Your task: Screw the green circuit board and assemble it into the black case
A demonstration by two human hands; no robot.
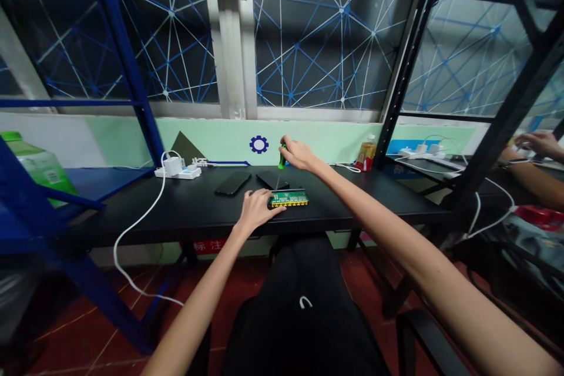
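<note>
Light: moderate, indoor, source outside my view | window panes (319,29) dark, paler and hazier toward the right | space under my desk (132,205) dim — my black trousers (308,323) lose detail | wide lens stretches my right forearm (409,247) | left-edge bottle (37,164) soft, lower-left corner blurred — my left hand (257,208) clearer

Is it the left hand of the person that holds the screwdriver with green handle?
No, the right hand grips the green-handled screwdriver, while the left hand holds the circuit board.
</note>
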